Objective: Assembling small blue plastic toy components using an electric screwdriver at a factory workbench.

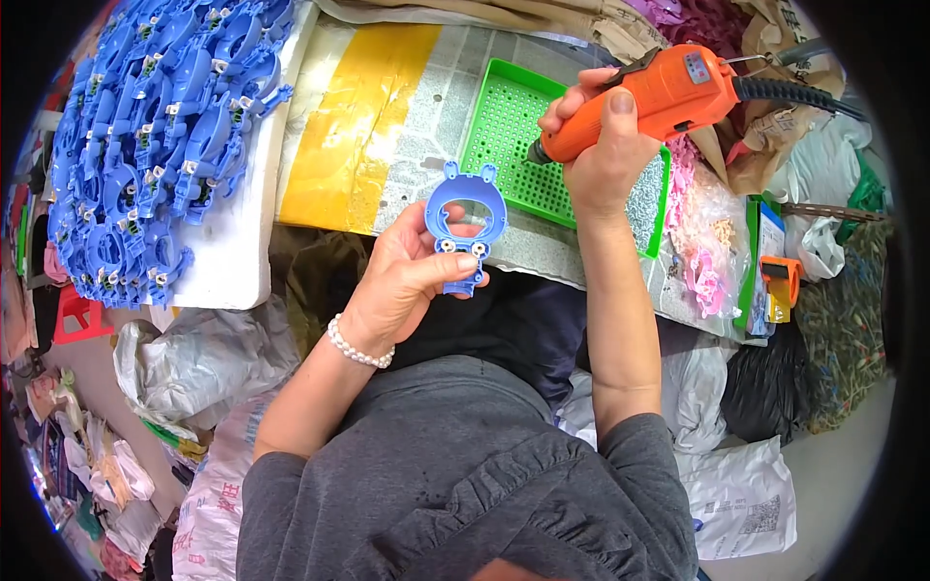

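Note:
My left hand (412, 266) is closed around the lower part of a blue plastic casing (468, 179), thumb on its front. The casing has a round ring-shaped head with two small ears, and small white parts sit below the ring. My right hand (608, 145) grips an orange electric screwdriver (668, 97), its tip pointing left and down over a green perforated tray (513, 136). Small silvery pieces, seemingly screws, lie in the tray's right section (647, 208), partly hidden by my right forearm.
Many similar blue casings (165, 145) lie in rows on a white foam board (247, 223) at the left. Yellow tape (344, 126) covers part of the worktable. Pink plastic pieces (705, 281) and an orange tape dispenser (781, 276) are at the right. A black cord (799, 94) trails from the screwdriver.

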`<action>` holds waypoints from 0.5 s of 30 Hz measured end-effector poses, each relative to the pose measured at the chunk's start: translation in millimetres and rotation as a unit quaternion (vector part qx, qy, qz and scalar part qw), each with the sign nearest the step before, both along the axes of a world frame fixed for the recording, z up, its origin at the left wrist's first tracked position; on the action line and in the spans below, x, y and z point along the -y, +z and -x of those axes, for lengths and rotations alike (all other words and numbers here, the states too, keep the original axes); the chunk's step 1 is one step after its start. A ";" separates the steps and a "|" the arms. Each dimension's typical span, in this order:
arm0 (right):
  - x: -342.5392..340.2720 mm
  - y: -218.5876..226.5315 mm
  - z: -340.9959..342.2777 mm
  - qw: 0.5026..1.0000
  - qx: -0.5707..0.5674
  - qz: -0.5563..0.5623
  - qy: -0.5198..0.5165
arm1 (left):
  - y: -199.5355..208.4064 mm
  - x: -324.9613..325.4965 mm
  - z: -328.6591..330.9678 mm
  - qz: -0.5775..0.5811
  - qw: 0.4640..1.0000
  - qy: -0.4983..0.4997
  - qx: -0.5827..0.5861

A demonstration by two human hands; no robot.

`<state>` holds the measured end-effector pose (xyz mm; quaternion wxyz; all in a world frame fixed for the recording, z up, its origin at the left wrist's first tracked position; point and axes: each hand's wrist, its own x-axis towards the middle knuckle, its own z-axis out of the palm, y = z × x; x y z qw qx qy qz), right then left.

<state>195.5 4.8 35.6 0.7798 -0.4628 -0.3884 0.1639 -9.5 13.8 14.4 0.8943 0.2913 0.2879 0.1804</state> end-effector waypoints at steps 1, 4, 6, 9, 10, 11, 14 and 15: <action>-0.5 0.7 0.3 1.000 -0.003 0.002 -0.001 | -2.3 0.5 -1.7 0.008 1.000 0.021 0.016; -0.3 0.3 0.1 1.000 -0.007 0.002 -0.002 | -8.4 1.1 -4.5 -0.016 0.999 0.027 0.033; -0.1 -0.2 -0.4 1.000 -0.009 0.000 -0.001 | -9.0 0.9 -4.7 -0.021 0.999 0.023 0.030; -0.4 -1.0 -0.4 1.000 -0.007 0.006 0.001 | -7.4 -0.6 -5.2 -0.030 0.999 0.012 0.026; -0.7 -1.2 -0.2 1.000 0.003 0.009 -0.004 | -6.3 -1.1 -5.5 -0.034 0.999 0.004 0.025; -0.5 -1.0 -0.2 1.000 0.014 0.013 -0.011 | -4.7 -1.2 -6.2 -0.034 0.999 0.004 0.025; 0.8 -0.1 -0.9 1.000 0.021 0.016 -0.011 | -2.8 -1.0 -7.2 -0.031 0.999 0.005 0.017; 1.0 0.4 -1.0 1.000 0.021 0.016 -0.011 | -3.6 -0.9 -6.9 -0.036 0.999 -0.007 0.008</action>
